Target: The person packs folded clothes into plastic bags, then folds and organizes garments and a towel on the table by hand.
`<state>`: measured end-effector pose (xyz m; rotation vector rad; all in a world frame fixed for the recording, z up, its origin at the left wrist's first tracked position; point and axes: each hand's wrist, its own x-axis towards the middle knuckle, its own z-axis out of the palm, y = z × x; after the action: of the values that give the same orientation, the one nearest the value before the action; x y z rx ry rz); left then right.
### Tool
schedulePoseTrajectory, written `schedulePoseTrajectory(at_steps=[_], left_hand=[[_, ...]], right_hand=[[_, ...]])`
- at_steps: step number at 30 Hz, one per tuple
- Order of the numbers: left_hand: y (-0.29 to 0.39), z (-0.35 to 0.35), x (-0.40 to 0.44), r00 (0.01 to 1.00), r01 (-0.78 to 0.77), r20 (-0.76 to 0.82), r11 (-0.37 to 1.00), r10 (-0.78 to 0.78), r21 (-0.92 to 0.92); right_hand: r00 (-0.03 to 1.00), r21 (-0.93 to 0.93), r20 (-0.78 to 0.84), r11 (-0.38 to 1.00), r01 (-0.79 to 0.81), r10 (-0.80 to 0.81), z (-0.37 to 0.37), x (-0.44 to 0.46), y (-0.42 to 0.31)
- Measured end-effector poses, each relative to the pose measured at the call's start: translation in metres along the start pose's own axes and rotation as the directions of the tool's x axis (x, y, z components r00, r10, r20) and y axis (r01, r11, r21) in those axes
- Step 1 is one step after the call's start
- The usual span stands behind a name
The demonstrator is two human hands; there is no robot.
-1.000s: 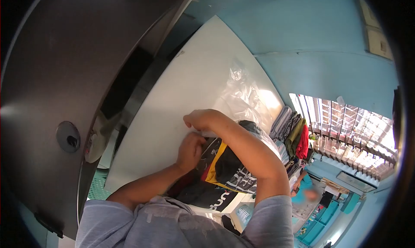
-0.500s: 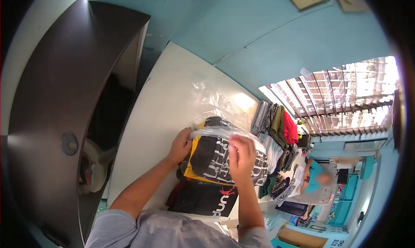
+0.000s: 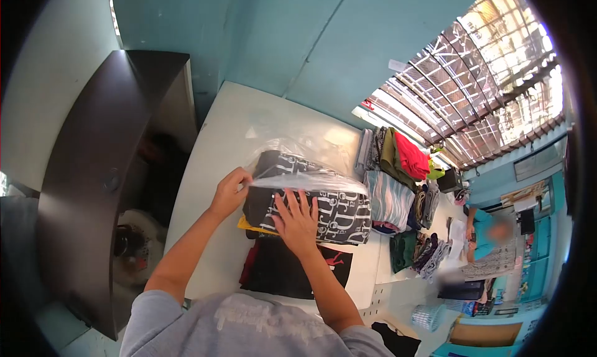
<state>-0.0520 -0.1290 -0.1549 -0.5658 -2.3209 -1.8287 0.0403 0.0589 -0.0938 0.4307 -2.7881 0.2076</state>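
A folded black garment with white lettering [image 3: 339,209] lies on top of a stack on the white table. Clear plastic bag film [image 3: 311,181] covers its far part, and the loose end of the film spreads over the tabletop beyond. My left hand [image 3: 229,194] pinches the edge of the film at the stack's left corner. Fingers spread, my right hand [image 3: 296,221] lies flat on the lettered cloth. Yellow cloth [image 3: 256,227] peeks out under the stack's left side. Nearer me is a folded black garment with a red figure [image 3: 283,267].
Folded clothes in several piles, with a red one [image 3: 411,157] and a striped one [image 3: 390,195], stand to the right. A dark curved panel [image 3: 93,189] rises at the left. A person in a teal top [image 3: 482,232] is at the far right, near a basket [image 3: 428,316].
My right hand has come down from the film and now rests spread on the lettered cloth. My left hand still grips the film's edge. The camera view has turned.
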Motion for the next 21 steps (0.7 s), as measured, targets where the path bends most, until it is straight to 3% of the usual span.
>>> schedulePoseTrajectory(at_steps=[3,6,9,11,12,13,14,16,18,20,21], left_hand=[[0.022,-0.002,-0.024,0.989,-0.146,0.026,0.937,0.145,0.316],[0.049,0.005,-0.052,0.981,-0.194,0.101,0.863,0.166,0.466],[0.071,0.01,-0.051,0.991,0.08,0.07,0.922,-0.115,0.379],[0.064,0.005,-0.046,0.996,0.014,0.072,0.907,-0.049,0.421],[0.065,0.006,-0.041,0.998,-0.013,0.063,0.897,-0.017,0.443],[0.08,0.008,-0.037,0.995,0.057,0.056,0.905,-0.088,0.422],[0.087,0.009,-0.031,0.997,-0.017,0.079,0.867,-0.026,0.498],[0.096,0.009,-0.022,0.988,-0.145,0.14,0.762,0.072,0.631],[0.116,0.015,-0.011,0.983,-0.161,0.161,0.813,0.084,0.559],[0.157,0.046,-0.006,0.981,-0.172,0.166,0.863,0.105,0.474],[0.17,0.068,-0.006,0.961,-0.235,0.239,0.858,0.136,0.457]], right_hand=[[0.999,0.029,-0.052,0.999,0.015,-0.013,0.005,-0.006,0.004],[0.994,0.076,-0.105,0.996,0.042,-0.034,0.002,-0.007,0.005],[0.973,0.239,-0.23,0.967,0.091,-0.035,0.006,-0.012,0.013],[0.931,0.48,-0.365,0.86,0.174,0.015,-0.002,-0.016,0.022],[0.924,0.505,-0.379,0.848,0.159,0.053,-0.019,-0.019,0.028],[0.918,0.535,-0.386,0.832,0.145,0.088,-0.039,-0.026,0.039],[0.915,0.565,-0.385,0.815,0.13,0.122,-0.053,-0.032,0.055],[0.883,0.366,-0.421,0.93,-0.043,0.207,-0.069,-0.034,0.099],[0.84,0.341,-0.439,0.924,-0.172,0.318,-0.083,-0.03,0.14],[0.876,0.301,-0.416,0.946,-0.12,0.244,-0.067,-0.031,0.178],[0.893,0.281,-0.401,0.955,-0.091,0.203,-0.056,-0.03,0.19]])
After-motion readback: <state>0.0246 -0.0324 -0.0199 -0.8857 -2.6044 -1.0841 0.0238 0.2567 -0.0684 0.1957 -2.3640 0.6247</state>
